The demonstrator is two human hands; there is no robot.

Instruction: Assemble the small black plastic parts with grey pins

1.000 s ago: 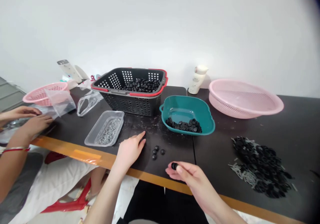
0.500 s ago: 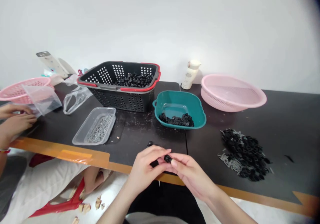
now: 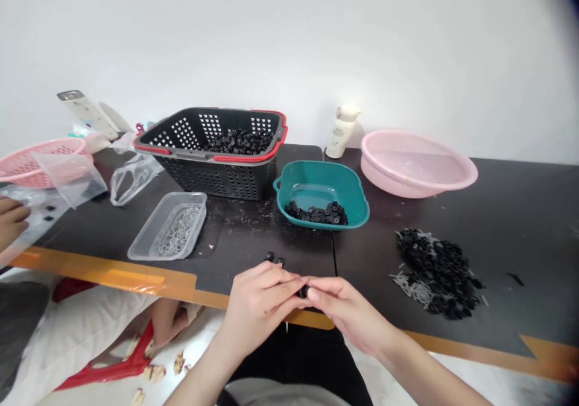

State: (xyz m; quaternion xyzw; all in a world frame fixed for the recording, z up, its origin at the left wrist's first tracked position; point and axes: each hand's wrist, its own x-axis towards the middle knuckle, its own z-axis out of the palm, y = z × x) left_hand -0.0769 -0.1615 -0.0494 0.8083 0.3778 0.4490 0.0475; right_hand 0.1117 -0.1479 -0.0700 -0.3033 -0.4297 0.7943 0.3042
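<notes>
Your left hand [image 3: 259, 300] and right hand [image 3: 357, 314] together, fingertips clamped on a small black round part [image 3: 303, 291] above the table's taped front edge [image 3: 316, 320], black pieces [image 3: 274, 258] just beyond your left fingers.

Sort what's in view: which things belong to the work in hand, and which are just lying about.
Likely in use:
- black piece between left hand and right hand
- teal basin
- black basket
- clear tray of pins
- mixed heap

Apparently lying about:
- cream bottle
- plastic bag
- right-hand pink basket
</notes>
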